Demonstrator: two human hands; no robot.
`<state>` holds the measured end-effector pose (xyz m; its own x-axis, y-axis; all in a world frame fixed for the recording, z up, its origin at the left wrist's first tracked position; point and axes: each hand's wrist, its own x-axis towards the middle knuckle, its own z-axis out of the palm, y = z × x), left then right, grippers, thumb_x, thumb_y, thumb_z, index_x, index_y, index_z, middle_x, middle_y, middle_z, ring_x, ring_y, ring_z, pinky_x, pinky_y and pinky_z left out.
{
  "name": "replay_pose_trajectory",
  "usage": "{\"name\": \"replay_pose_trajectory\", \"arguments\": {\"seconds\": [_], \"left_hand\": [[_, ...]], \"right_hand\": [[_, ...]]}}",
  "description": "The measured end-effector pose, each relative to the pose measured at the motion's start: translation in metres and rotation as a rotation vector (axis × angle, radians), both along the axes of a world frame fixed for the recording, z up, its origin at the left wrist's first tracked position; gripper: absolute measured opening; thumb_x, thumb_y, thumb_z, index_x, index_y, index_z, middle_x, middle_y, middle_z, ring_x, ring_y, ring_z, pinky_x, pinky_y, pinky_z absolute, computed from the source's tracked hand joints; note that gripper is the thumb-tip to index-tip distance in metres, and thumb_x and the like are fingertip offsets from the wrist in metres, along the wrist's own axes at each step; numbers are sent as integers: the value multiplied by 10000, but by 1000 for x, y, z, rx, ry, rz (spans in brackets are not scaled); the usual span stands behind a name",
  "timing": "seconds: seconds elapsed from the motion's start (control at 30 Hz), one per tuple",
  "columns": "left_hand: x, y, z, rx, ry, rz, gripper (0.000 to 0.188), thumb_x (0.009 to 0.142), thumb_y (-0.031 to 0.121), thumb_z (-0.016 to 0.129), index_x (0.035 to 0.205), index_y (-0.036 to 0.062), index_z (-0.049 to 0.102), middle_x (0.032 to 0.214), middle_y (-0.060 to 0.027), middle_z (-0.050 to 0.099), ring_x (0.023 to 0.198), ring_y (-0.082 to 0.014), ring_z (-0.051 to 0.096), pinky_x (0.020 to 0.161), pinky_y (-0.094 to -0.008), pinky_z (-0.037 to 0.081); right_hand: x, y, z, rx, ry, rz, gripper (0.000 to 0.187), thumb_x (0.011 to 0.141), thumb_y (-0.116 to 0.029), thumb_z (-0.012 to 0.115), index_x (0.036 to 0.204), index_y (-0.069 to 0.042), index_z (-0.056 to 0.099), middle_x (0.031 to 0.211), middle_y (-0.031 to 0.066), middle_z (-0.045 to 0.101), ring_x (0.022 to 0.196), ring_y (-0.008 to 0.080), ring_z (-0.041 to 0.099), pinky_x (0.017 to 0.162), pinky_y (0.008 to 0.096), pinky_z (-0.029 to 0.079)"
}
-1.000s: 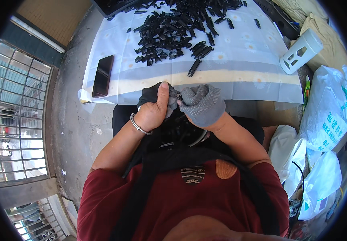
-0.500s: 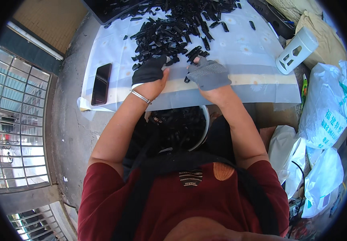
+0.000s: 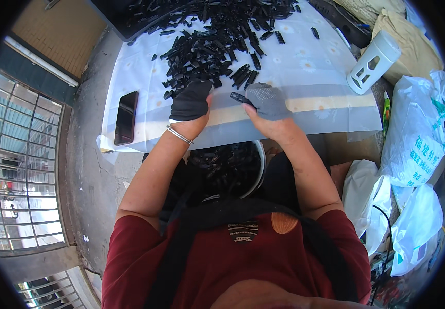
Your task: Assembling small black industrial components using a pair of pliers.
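My right hand, in a grey dotted fingerless glove, pinches a slim black plastic piece between thumb and fingers above the near edge of the table. My left hand wears a black glove and a silver bracelet; its fingers are curled at the near end of a large pile of black plastic pieces. What lies under those fingers is hidden. Between and beyond the hands, several similar pieces lie side by side in a small group, apart from the pile.
A white flowered cloth covers the table. On it are a dark phone at left and a pale cup-like holder at right. Below the edge, a white-rimmed bucket holds black pieces. White plastic bags crowd the right.
My right hand has drawn back from the small group, and the black piece now shows in its grip. My left hand stays by the pile. The whole view has shifted slightly.
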<state>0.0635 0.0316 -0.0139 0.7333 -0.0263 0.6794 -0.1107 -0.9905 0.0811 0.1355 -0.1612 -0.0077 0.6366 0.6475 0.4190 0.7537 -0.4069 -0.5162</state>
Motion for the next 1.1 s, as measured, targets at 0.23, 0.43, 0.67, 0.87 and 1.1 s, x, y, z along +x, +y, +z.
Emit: {"name": "replay_pose_trajectory", "arguments": {"seconds": [0.23,0.43,0.67,0.87,1.1], "left_hand": [[-42,-17,18,-678,405,25,212,796,175,630,929,26,560,786,-91,614,642,-169,582,577,-296,460],[-51,-14,19,-1183,525,24,192,846,194,575,889,7,574,739,-44,594,598,-111,552,560,-239,452],[-50,-16,14,-1063,616,-104,180,829,178,598,919,25,572,741,-30,602,618,-82,542,554,-241,455],[-65,-27,46,-991,705,-284,195,829,189,602,953,41,575,726,5,581,600,-46,500,494,-214,427],[-70,-14,26,-1018,717,-290,273,827,181,599,1044,28,539,922,-52,602,784,-114,528,707,-260,447]], "right_hand": [[3,4,-1,-18,-206,105,197,750,-113,555,935,-68,605,941,158,563,866,314,541,734,392,445],[-3,4,4,-194,-226,-74,252,677,-29,542,912,-79,618,890,143,570,824,315,550,693,406,456],[-9,3,-5,181,-157,103,180,792,-139,532,933,-42,586,893,138,589,848,319,548,716,401,442],[-29,4,21,136,196,408,255,799,-193,597,992,-29,570,931,130,588,871,267,564,757,351,439],[-30,10,-2,70,20,448,279,764,-167,613,1018,-64,563,900,92,591,831,261,562,756,351,432]]}}
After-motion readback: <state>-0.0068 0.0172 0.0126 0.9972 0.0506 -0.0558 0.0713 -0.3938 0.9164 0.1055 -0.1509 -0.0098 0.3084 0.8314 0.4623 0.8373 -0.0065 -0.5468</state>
